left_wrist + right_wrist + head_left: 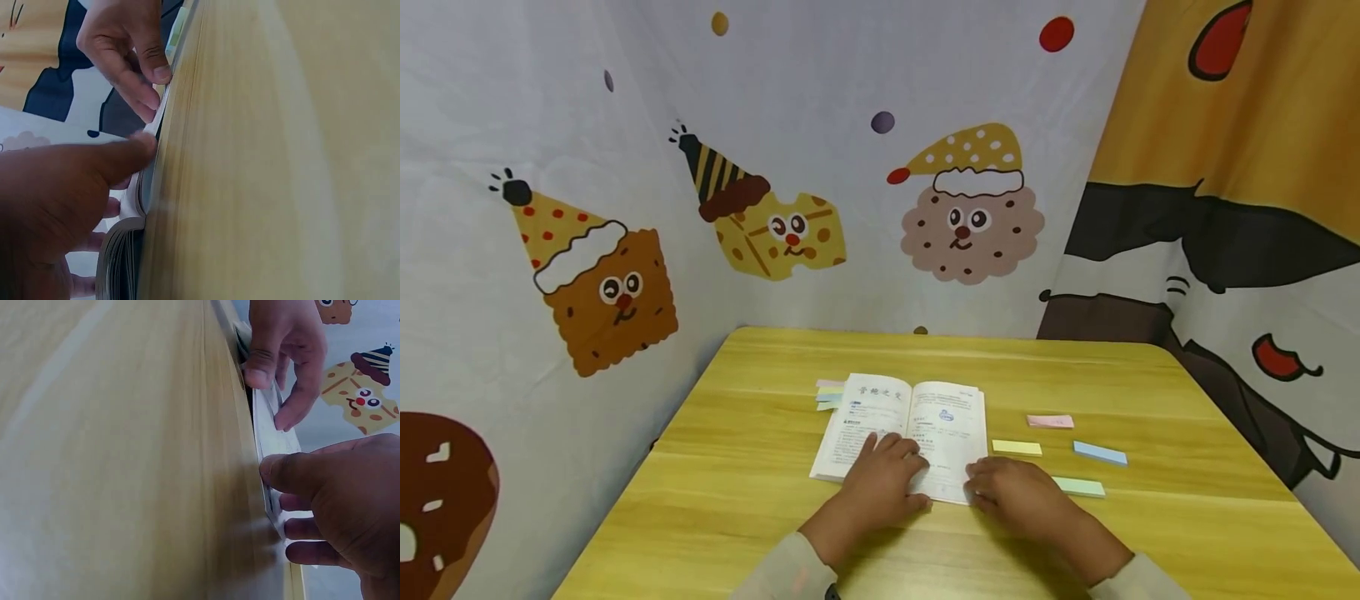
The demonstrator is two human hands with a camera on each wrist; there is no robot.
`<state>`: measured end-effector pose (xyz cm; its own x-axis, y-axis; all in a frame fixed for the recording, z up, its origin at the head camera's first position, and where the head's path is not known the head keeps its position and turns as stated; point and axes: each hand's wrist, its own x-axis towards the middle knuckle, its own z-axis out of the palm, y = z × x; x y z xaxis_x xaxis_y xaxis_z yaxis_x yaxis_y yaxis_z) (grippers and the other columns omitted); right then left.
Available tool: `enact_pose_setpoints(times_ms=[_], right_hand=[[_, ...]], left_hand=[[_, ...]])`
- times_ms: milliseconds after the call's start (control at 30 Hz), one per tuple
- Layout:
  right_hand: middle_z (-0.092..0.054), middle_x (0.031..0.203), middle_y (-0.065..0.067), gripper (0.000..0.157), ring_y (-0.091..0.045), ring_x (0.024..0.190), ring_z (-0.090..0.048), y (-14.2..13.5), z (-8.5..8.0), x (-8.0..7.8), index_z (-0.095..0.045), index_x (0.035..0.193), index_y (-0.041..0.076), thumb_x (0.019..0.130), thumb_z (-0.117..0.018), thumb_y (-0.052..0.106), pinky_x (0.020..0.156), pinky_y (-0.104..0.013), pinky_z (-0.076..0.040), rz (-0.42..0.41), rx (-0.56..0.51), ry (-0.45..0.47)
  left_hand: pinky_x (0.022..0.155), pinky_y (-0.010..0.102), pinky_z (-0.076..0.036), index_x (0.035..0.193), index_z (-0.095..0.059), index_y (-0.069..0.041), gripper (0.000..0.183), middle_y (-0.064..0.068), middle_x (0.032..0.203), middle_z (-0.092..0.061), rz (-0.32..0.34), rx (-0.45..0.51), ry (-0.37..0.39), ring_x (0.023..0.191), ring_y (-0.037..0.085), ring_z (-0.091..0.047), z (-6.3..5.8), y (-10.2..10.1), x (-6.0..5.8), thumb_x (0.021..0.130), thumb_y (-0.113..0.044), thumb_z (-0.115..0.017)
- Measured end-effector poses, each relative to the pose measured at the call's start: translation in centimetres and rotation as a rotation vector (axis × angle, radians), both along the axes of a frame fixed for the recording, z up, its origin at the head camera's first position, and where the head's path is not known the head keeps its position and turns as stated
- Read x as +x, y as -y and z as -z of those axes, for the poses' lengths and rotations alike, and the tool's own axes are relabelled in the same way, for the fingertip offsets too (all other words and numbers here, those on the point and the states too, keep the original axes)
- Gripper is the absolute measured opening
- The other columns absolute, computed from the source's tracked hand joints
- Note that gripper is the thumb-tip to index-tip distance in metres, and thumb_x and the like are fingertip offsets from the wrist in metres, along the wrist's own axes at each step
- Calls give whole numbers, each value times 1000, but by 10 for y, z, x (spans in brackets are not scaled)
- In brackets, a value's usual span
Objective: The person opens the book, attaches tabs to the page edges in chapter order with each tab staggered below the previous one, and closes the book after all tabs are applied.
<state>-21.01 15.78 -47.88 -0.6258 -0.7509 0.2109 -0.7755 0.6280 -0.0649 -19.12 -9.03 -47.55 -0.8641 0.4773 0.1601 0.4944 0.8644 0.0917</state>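
An open book [947, 446] with printed pages lies on the wooden table, its spine running away from me. My left hand [883, 479] rests across the lower part near the spine, fingers spread over the page and thumb at the near edge. At the lower right corner, my right hand [1018, 496] pinches the book's edge, thumb on the near side and fingers beyond it. In the left wrist view the curved page block [119, 259] shows below the left thumb. The right wrist view shows the right thumb [281, 472] against the page edge.
Colored sticky tabs [830, 397] stick out from the book's left side. Right of it lie pink [1050, 422], yellow [1017, 448], blue [1100, 452] and green [1078, 487] sticky note pads. A cartoon-printed curtain [865, 308] hangs behind the table [737, 517].
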Motion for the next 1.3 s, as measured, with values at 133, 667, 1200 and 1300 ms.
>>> enact_pose_setpoints(times_ms=[133,667,1200,1300], right_hand=[[-66,101,6,8,-12,95,-60,0,-2,0,-72,90,21,83,-69,21,79,-34,-50,29,-10,12],[-56,85,13,20,-3,76,-53,12,3,3,-61,85,23,78,-75,36,60,-24,-46,198,-197,-131],[-63,113,3,28,-16,107,-56,6,4,3,-71,107,17,86,-66,35,85,-37,-48,109,-48,13],[-63,113,3,28,-16,107,-56,4,5,2,-71,107,17,86,-66,35,84,-37,-48,111,-40,16]], left_hand=[[101,55,-27,115,-64,-29,43,-9,123,-52,-1,-5,2,119,17,-41,1,0,-1,80,-53,-66],[99,54,-31,123,-58,-20,39,-6,121,-57,-72,82,-22,117,18,-47,-1,-1,-1,91,-42,-53],[101,63,-20,151,-6,-34,111,25,147,-16,-569,164,-449,135,44,-14,-5,14,-7,68,-26,-79],[100,69,-5,151,-4,-36,115,24,150,-10,-539,74,-463,137,46,-1,-8,14,-7,67,-25,-82]])
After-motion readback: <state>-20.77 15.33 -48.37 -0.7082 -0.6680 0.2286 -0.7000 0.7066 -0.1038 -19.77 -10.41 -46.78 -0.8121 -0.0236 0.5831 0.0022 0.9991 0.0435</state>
